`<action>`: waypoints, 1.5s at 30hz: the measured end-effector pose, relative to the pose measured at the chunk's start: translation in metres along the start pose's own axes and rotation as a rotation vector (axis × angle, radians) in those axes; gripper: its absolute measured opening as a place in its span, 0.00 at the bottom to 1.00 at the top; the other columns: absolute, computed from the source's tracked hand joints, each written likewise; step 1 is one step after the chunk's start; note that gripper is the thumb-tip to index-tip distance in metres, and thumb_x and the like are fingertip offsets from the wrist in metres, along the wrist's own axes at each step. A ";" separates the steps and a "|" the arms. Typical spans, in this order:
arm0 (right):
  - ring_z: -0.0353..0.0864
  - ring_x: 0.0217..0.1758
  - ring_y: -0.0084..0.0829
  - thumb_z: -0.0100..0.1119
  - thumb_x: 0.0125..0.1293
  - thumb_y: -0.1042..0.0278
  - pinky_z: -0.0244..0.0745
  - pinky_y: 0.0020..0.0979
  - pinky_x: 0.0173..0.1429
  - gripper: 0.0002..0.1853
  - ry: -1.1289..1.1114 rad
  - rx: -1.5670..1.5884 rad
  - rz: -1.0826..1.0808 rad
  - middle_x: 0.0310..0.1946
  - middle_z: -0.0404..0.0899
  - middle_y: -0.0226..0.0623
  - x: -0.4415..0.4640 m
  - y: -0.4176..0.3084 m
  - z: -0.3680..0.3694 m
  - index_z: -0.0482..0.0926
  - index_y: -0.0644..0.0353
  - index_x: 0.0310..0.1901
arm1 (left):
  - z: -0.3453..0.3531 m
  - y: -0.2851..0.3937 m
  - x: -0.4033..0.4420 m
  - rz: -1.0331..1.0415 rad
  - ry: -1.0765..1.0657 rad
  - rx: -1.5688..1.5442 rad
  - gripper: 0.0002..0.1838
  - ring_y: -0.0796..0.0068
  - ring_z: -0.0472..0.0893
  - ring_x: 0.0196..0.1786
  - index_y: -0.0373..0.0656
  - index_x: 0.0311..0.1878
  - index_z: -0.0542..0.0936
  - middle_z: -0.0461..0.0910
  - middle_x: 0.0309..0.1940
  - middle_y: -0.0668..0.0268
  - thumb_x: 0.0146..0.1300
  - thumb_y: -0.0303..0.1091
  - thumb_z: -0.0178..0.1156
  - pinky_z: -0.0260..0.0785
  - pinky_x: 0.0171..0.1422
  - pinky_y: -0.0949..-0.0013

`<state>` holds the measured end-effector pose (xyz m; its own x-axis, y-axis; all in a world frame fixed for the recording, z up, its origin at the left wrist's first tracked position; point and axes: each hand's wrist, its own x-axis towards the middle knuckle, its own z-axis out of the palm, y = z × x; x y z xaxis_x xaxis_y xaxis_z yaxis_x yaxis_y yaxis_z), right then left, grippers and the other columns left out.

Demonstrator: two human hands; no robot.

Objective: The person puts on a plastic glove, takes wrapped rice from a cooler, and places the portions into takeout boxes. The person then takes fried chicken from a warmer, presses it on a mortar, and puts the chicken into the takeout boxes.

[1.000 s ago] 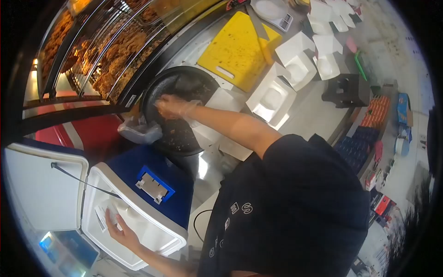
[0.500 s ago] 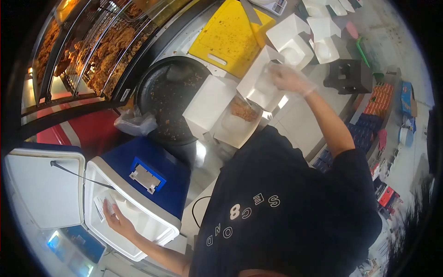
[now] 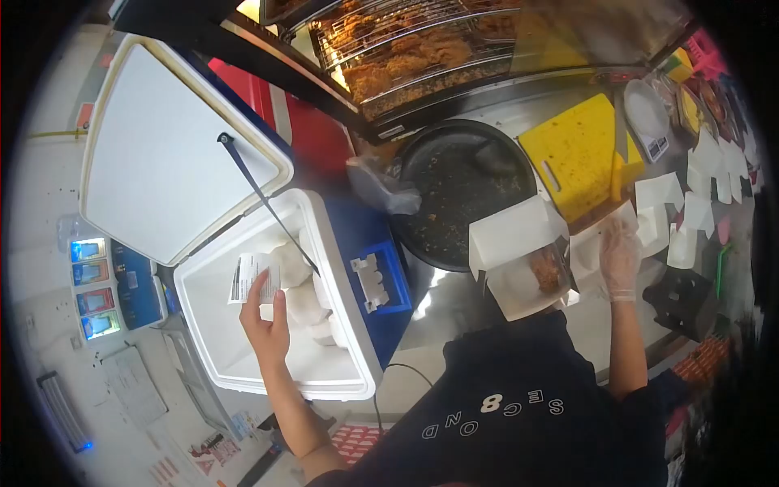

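My left hand (image 3: 266,321) reaches into the white-lined blue cooler (image 3: 191,325), thumb and fingers apart. Its fingertips meet a printed white label (image 3: 248,272); I cannot tell whether this is loose or stuck to a package. Several rounded white bundles (image 3: 307,304) lie beneath and beside the fingers. In a clear plastic glove, my right hand (image 3: 621,252) is closed at an open white carton (image 3: 586,250). What its fingers hold is hidden. Left of that carton, another open carton (image 3: 519,288) contains a brown fried piece (image 3: 548,269).
The cooler lid (image 3: 162,154) stands raised. A round black pan (image 3: 462,195) and a yellow cutting board (image 3: 572,154) with a knife are on the counter, below a heated display of fried food (image 3: 414,61). More cartons (image 3: 659,195) and a black holder (image 3: 682,300) stand at right.
My view has swung left, so the cooler and counter appear farther right. My left hand remains in the cooler by the label; my right hand remains at the carton, its wrist turned.
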<state>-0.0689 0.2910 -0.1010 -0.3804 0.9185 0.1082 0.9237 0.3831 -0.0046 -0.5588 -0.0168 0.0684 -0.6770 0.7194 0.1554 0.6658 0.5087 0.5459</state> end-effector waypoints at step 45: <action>0.77 0.62 0.50 0.57 0.63 0.71 0.74 0.42 0.64 0.29 -0.049 0.181 -1.089 0.62 0.74 0.54 0.118 -0.211 0.076 0.71 0.41 0.67 | -0.007 0.008 0.000 0.073 0.015 -0.019 0.20 0.55 0.81 0.59 0.37 0.59 0.79 0.82 0.55 0.53 0.64 0.28 0.63 0.68 0.65 0.62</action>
<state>-0.3117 0.3258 -0.1628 -0.9913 0.0822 0.1028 0.0745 0.9943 -0.0766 -0.5554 -0.0161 0.0787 -0.6314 0.7472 0.2074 0.7077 0.4459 0.5481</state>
